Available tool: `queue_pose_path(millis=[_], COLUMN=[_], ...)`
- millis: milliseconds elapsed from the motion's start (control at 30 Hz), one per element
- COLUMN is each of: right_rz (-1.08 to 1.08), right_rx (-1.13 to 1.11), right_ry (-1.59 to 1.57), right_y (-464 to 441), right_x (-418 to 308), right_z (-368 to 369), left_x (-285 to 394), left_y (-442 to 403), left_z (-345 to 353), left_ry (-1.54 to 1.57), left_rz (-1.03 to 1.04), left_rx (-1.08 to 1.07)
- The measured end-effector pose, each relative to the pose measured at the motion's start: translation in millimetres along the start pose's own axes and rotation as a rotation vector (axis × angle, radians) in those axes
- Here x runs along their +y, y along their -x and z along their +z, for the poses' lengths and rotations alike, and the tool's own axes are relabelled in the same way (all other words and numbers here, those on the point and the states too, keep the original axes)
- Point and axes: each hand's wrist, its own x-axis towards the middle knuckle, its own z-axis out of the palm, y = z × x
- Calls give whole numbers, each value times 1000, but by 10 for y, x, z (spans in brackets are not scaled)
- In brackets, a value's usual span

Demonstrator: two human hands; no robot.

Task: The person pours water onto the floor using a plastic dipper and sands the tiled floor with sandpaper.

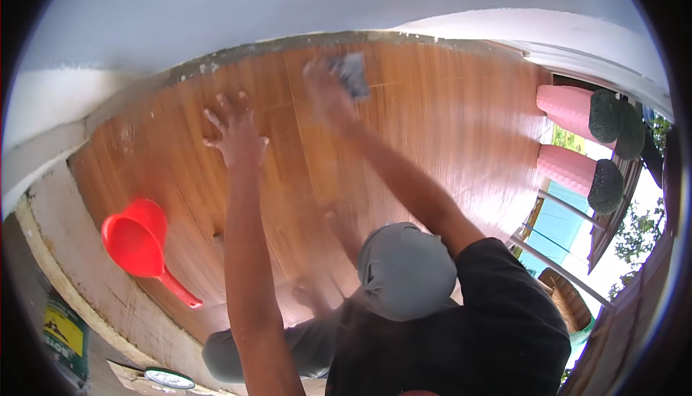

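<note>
My left hand (236,133) is open, its fingers spread against the wood-look tiled floor (187,172). To its right, my right hand (331,97) is smeared by motion and presses a grey cloth (353,75) to the floor near the wall. The cloth is crumpled and blurred, and part of it lies under the hand. A red water dipper (137,237) rests on the floor to the left of my left forearm, its handle pointing toward me. My bent grey-clad knee (407,270) and bare feet show between my arms.
A white wall (238,7) with a rough grey base edge runs along the top. Pink pots (569,169) with round dark green plants stand at the right, beside metal rails. A concrete ledge (86,237) bounds the left; beyond it sits a green-and-yellow container (65,338).
</note>
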Motion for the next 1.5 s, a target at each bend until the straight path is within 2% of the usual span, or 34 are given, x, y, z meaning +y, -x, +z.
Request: queue_pose_path(millis=[33, 100, 200, 267, 367, 433, 533, 600, 700, 800, 900, 1000, 1100, 1167, 1233, 1300, 1400, 1500], right_rz=[-129, -173, 77, 328, 328, 315, 373, 401, 391, 330, 454, 406, 344, 390, 426, 450, 298, 264], right_rx=[20, -195, -124, -50, -189, -421, -303, -410, -306, -320, -229, -226, -270, -305, -274, -210, -203, -191], right_ry=[348, -631, -472, -604, -600, -672, -537, -529, -516, -503, -593, -576, -634, -705, -760, -775, -535, -608], right_y=[274, 883, 1202, 834, 874, 1382, 1915, 1718, 1248, 1864, 1519, 1212, 2371, 2841, 2694, 1937, 2013, 2721], right_x=[-252, -175, 314, 878, 888, 478, 674, 1324, 1289, 821, 1055, 1335, 602, 387, 382, 719, 762, 157], right_z=[47, -556, -56, 187, 279, -222, 400, 923, 289, 162, 208, 343, 100, -78, -149, -293, 163, 35], left_x=[-7, -3, -13, 17, 0, 0, -5, 11, -2, -24, 20, -26, 10, 12, 7, 31, -27, -28], left_y=[-2, 50, -9, 18, 12, -11, 4, 23, 14, 41, 32, 37, 42, 27, 13, 27, -14, 53], left_z=[-14, 9, -13, -23, -15, -16, -22, 1, 4, 16, -24, 20, 5, -33, -69, -4, 10, 73], left_ry=[16, 25, 10, -10, 21, 20, 3, 4, 12, 6, 19, 48, 12, -14, -9, 4, -5, 21], left_rz=[-4, 2, -8, -4, 5, 8, 3, 12, 33, 4, 5, 3, -1, 10, 6, 16, 33, 9], left_rx=[2, -26, -27, -13, -22, 0, 3, -3, -4, -27, -33, -41, -52, -29, -13, -15, -11, -29])
